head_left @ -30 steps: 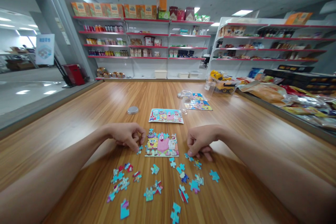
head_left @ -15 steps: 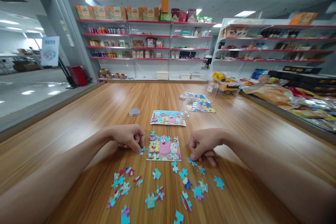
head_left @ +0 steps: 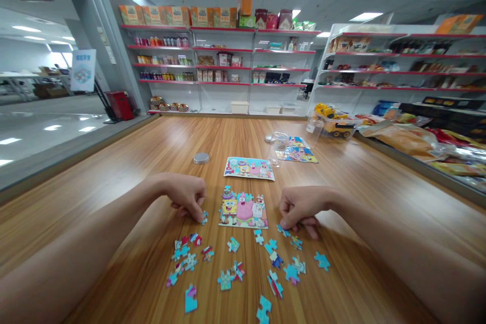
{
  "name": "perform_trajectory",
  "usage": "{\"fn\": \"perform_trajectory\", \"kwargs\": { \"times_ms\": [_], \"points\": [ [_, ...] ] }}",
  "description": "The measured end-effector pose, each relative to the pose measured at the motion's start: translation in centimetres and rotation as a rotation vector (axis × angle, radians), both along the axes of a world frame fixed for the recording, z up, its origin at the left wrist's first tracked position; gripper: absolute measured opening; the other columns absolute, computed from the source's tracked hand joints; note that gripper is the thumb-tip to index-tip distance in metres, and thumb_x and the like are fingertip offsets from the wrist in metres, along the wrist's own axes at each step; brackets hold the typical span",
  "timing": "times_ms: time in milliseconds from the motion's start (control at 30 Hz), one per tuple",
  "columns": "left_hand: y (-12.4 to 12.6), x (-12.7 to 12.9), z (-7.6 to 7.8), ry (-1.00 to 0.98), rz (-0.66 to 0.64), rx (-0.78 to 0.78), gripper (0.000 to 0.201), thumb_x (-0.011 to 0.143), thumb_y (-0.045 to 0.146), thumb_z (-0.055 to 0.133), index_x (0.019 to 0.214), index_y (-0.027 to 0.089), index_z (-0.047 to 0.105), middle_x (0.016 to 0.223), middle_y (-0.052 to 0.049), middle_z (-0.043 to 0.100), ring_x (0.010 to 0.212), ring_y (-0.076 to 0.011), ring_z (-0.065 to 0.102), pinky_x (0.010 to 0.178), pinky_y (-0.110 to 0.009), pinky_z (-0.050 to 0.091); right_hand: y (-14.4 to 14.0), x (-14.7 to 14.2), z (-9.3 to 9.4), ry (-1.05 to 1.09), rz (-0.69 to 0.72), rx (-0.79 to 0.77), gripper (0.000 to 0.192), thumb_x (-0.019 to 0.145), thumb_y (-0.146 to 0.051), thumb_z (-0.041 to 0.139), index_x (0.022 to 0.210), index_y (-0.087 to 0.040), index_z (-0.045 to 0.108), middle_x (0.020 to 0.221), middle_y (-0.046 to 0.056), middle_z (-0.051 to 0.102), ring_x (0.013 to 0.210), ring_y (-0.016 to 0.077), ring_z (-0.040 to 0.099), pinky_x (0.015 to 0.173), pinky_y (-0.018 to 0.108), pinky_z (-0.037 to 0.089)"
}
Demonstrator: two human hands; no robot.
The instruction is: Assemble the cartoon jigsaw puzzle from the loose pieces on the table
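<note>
A partly joined jigsaw puzzle (head_left: 243,211) lies flat between my hands, showing a yellow square character and a pink star character. Left of it, my left hand (head_left: 187,196) pinches a small blue puzzle piece (head_left: 204,218) by its edge, apart from the joined part. On the right, the thumb and index finger of my right hand (head_left: 304,208) close on another blue puzzle piece (head_left: 283,231) at the tabletop; its other fingers rest behind. A patterned loose piece (head_left: 296,242) lies just below that hand. Several more loose pieces (head_left: 225,280) are scattered nearer me.
Behind the puzzle lies a reference picture card (head_left: 249,168). A round metal lid (head_left: 201,158) sits to its left. Clear plastic jars (head_left: 280,143) and more picture puzzles (head_left: 296,154) are at back right, near a bin of yellow toy trucks (head_left: 336,124). Packaged goods (head_left: 402,140) line the right side.
The view has shifted slightly. My left hand, with its piece, has drawn a little left, away from the joined puzzle. My right hand stays at nearly the same place beside the puzzle.
</note>
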State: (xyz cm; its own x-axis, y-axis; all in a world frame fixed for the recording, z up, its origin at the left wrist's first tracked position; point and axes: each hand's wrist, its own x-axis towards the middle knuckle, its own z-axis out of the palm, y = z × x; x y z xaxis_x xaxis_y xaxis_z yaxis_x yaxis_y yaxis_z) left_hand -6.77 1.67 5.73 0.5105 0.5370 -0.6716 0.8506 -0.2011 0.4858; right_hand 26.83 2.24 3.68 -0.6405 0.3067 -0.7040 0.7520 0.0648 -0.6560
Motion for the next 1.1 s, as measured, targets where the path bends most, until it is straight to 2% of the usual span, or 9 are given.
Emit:
{"fn": "perform_trajectory", "kwargs": {
  "times_ms": [133,233,333,467,667,967,1100],
  "points": [
    [-0.9,0.0,1.3,0.205,-0.087,-0.027,0.037,0.059,0.045,0.078,0.047,0.016,0.058,0.046,-0.005,0.059,0.035,-0.0117,0.043,0.034,-0.021,0.032,-0.1,0.0,0.1,-0.001,-0.005,0.012,0.035,0.075,-0.047,0.067,0.069,-0.014,0.059,0.035,-0.006,0.047,0.041,0.0145,0.062,0.037,0.015,0.036],
    [-1.5,0.5,1.5,0.303,-0.111,-0.037,0.035,0.055,0.040,0.081,0.041,0.017,0.059,0.049,-0.007,0.063,0.038,-0.0132,0.044,0.037,-0.023,0.034,-0.1,0.0,0.1,-0.001,-0.006,0.003,0.035,0.074,-0.048,0.067,0.069,-0.014,0.059,0.035,-0.006,0.047,0.040,0.0138,0.060,0.036,0.015,0.035],
    [-1.8,0.8,1.4,0.366,-0.107,-0.016,0.032,0.057,0.034,0.079,0.039,0.017,0.059,0.053,-0.007,0.065,0.040,-0.0132,0.045,0.039,-0.023,0.034,-0.1,-0.1,0.2,-0.001,-0.006,0.001,0.035,0.075,-0.048,0.067,0.070,-0.014,0.059,0.035,-0.006,0.046,0.039,0.0139,0.060,0.035,0.015,0.035],
    [-1.7,0.9,1.1,0.387,-0.078,-0.019,0.029,0.059,0.029,0.078,0.040,0.016,0.060,0.055,-0.008,0.066,0.042,-0.0132,0.047,0.041,-0.023,0.035,-0.1,-0.1,0.2,-0.012,-0.007,0.012,0.034,0.075,-0.047,0.066,0.069,-0.014,0.059,0.035,-0.006,0.047,0.041,0.0146,0.061,0.036,0.015,0.035],
    [-2.0,1.6,1.0,0.426,-0.036,0.030,0.036,0.058,0.022,0.079,0.034,0.015,0.053,0.051,-0.007,0.063,0.043,-0.0143,0.050,0.042,-0.024,0.036,0.0,0.0,0.0,-0.012,0.001,0.016,0.036,0.075,-0.049,0.065,0.070,-0.015,0.058,0.036,-0.006,0.047,0.040,0.0141,0.061,0.035,0.015,0.034],
    [-2.2,1.6,0.9,0.414,-0.100,0.062,0.035,0.060,0.024,0.077,0.033,0.015,0.055,0.053,-0.010,0.066,0.044,-0.0161,0.051,0.040,-0.022,0.035,-0.1,0.1,-0.4,-0.049,-0.033,0.058,0.035,0.075,-0.049,0.064,0.072,-0.014,0.059,0.036,-0.007,0.047,0.042,0.0141,0.062,0.036,0.015,0.035],
    [-2.4,2.0,1.2,0.426,-0.084,0.062,0.032,0.060,0.021,0.076,0.035,0.015,0.057,0.051,-0.009,0.065,0.043,-0.0155,0.049,0.041,-0.023,0.034,-0.3,0.0,-0.4,-0.037,-0.052,0.079,0.037,0.074,-0.050,0.066,0.070,-0.015,0.059,0.036,-0.007,0.046,0.041,0.0142,0.061,0.035,0.016,0.035]
  ]
}}
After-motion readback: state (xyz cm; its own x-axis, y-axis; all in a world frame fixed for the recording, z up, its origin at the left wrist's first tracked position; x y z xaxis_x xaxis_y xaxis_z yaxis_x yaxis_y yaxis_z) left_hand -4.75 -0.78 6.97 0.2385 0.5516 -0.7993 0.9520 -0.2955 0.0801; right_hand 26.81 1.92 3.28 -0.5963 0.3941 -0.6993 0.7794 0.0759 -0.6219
